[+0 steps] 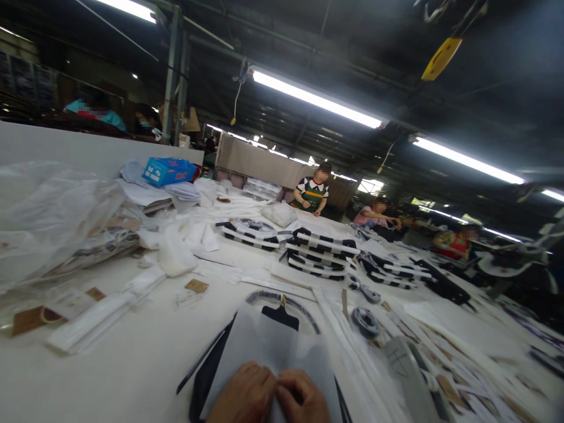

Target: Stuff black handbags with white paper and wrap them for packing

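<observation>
A black bag (200, 385) lies flat on the table in front of me, partly covered by a thin pale grey sheet (247, 338). Its curved handle (311, 317) wraps in clear film at the far end, and a black tab with a gold clasp (282, 301) lies over the sheet. My left hand (247, 390) is curled on the sheet, thumb and fingers closed at its middle. Close beside it, touching, my right hand (304, 396) pinches the sheet between thumb and forefinger. The fingertips partly hide the pinched spot.
Stacked black bag pieces with white-wrapped handles (317, 252) lie farther back. Left are clear plastic bags (57, 217), a blue box (170, 171) and brown tags (196, 286). Rolls of grey tape (365, 323) and a grey curved object (409, 376) are right. Co-workers (312, 191) stand or sit beyond.
</observation>
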{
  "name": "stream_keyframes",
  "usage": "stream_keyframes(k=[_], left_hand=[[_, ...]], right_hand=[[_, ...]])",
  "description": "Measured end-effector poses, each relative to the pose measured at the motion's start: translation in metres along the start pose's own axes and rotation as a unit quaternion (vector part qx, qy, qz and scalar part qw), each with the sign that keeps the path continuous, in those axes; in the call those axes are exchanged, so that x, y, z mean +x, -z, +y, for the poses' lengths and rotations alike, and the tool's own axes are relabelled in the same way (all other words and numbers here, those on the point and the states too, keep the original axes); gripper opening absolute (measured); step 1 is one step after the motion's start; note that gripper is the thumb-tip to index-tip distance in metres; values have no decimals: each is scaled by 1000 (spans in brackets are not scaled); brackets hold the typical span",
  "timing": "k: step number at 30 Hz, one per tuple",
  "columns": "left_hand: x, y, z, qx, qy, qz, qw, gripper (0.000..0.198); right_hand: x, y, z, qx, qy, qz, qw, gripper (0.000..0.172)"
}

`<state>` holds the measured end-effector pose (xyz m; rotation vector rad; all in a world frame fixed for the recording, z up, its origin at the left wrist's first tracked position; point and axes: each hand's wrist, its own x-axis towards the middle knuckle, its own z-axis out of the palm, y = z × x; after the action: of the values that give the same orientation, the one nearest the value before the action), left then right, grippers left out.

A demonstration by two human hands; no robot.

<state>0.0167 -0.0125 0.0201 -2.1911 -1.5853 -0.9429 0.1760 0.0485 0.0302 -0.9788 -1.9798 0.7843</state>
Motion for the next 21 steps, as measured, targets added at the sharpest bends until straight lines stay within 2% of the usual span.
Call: stream_keyframes(k=[7,12,15,21], left_hand=[[1,7,2,-14,22,-49,998,30],[5,13,1,-50,39,-126,990,31],[7,19,3,-64,61,-179,980,28],[14,22,3,-52,97,-253,961,24]], right_hand=[[-1,-3,-6,2,2,-22,1000,32],[-1,-7,-4,-13,-33,-9,999,19],[0,-7,-8,-28,-53,-22,998,11],[4,-4,-19,-45,-87,-64,993,13]])
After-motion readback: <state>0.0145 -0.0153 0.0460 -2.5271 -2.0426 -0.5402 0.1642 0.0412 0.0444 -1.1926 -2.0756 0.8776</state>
